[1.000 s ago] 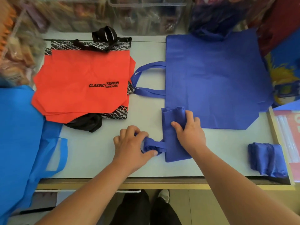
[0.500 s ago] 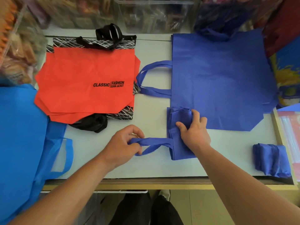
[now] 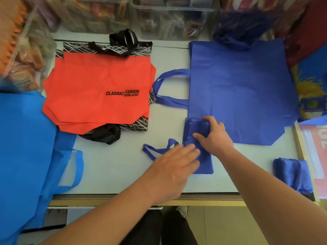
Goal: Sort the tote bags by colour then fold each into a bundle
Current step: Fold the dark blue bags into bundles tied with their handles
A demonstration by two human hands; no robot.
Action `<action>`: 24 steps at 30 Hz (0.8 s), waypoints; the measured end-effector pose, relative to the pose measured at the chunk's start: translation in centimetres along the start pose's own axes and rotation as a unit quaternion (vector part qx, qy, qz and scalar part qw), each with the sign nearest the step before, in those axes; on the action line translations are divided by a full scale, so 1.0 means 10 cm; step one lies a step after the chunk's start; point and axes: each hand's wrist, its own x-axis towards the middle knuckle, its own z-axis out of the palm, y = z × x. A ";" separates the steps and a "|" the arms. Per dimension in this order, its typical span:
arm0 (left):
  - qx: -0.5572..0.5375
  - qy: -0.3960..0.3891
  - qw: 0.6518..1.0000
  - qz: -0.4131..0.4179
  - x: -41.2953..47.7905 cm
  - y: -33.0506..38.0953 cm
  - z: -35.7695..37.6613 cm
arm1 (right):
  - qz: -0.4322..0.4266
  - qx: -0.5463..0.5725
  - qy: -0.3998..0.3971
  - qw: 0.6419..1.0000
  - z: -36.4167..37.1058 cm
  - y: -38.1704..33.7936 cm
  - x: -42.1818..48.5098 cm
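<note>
- A pale tabletop [image 3: 109,174] with a wooden front edge is in view, and blurred clear bins [image 3: 169,18] stand behind it.
- Nearest, the left hand [image 3: 175,167] is laid flat, its fingers [image 3: 190,150] straight over the lower left edge of the half-folded blue tote [image 3: 203,161].
- The handle loop [image 3: 155,147], pinched and drawn out to the left half a second ago, has been let go and now lies slack on the tabletop just beside that hand.
- The rolled upper end of the same tote is gripped by the right hand [image 3: 214,137], fingers curled over it and the thumb pressed in.
- The bundle is judged unfinished: the loop has yet to be wrapped or tucked.
- At the near right a finished bundle [image 3: 292,174] is seen, its far side cut off by a raised border.
- Farther back the flat blue totes [image 3: 238,94] wait. To the left, orange totes [image 3: 97,89] lie on a black patterned tote [image 3: 106,47], and a light blue tote [image 3: 23,138] hangs off the edge.
- The number of bags in each stack cannot be told, and the fold under the left palm is hidden.
</note>
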 end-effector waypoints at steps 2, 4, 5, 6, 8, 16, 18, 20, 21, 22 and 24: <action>0.039 -0.054 0.997 0.029 0.16 0.16 0.14 | -0.013 -0.007 0.000 1.000 -0.03 0.03 0.03; 0.037 -0.127 0.991 -0.008 0.26 0.15 0.22 | -0.026 -0.016 -0.009 0.999 -0.07 0.04 0.08; 0.035 -0.165 0.985 -0.039 0.28 0.09 0.24 | -0.032 -0.024 -0.016 0.999 -0.08 0.06 0.11; 0.037 -0.188 0.979 -0.065 0.28 0.00 0.27 | -0.041 -0.031 -0.025 0.998 -0.09 0.08 0.12; 0.025 -0.207 0.973 -0.098 0.23 -0.18 0.34 | -0.066 -0.039 -0.043 0.996 -0.05 0.13 0.16; -0.111 -0.114 0.976 -0.146 0.29 -0.21 0.33 | -0.073 0.013 -0.066 0.995 -0.13 0.20 0.30; -0.167 -0.129 0.958 -0.196 0.37 -0.22 0.20 | -0.083 0.011 -0.049 0.995 -0.14 0.20 0.33; -0.241 -0.110 0.926 -0.267 0.47 -0.24 0.10 | -0.086 0.042 -0.060 0.994 -0.14 0.22 0.37; -0.287 -0.096 0.903 -0.305 0.53 -0.26 0.08 | -0.085 0.076 -0.076 0.991 -0.13 0.25 0.39; -0.328 -0.077 0.880 -0.336 0.59 -0.27 0.09 | -0.083 0.127 -0.096 0.984 -0.14 0.27 0.40; -0.353 -0.039 0.857 -0.373 0.70 -0.29 0.14 | -0.072 0.222 -0.129 0.964 -0.18 0.29 0.40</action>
